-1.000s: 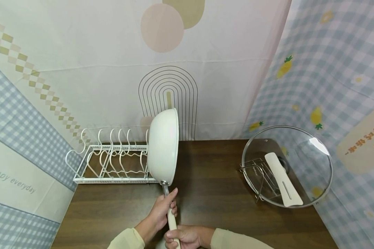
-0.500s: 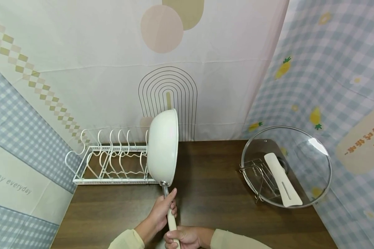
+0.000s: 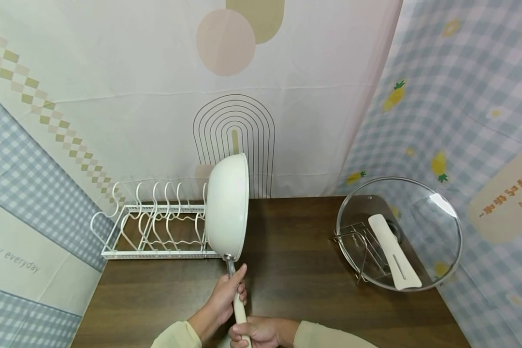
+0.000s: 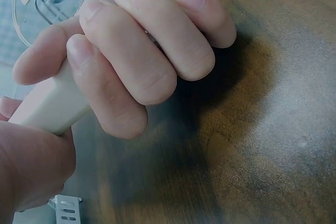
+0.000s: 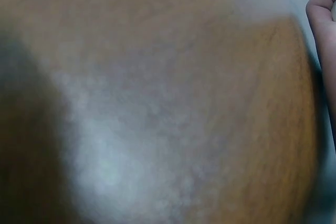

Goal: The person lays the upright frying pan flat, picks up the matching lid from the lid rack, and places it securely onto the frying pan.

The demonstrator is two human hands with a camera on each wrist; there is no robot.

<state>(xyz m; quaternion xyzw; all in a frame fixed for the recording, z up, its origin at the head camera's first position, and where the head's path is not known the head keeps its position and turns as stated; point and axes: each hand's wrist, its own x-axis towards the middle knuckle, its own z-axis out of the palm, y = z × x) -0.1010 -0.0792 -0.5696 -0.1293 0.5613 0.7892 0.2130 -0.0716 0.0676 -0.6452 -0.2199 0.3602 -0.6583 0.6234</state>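
A white wok [image 3: 227, 208] stands on its side, rim to the right, at the right end of the white wire rack [image 3: 161, 253]. Its long cream handle [image 3: 239, 309], with a metal neck, points down toward me. My left hand [image 3: 222, 297] grips the handle near the neck, thumb lying along it. My right hand [image 3: 261, 331] wraps round the lower handle. The left wrist view shows the right hand's curled fingers [image 4: 126, 51] and part of the left hand [image 4: 31, 166]. The right wrist view holds mostly blurred wood.
At the right, a large glass lid [image 3: 417, 232] leans in a metal wire stand [image 3: 361, 241], with a long cream slotted piece [image 3: 393, 251] at its front. Dark wooden tabletop [image 3: 296, 261] extends between rack and lid. Patterned cloth [image 3: 313, 140] hangs behind.
The whole view shifts very slightly. Both hands keep their grip, and the wok stays at the rack's right end.
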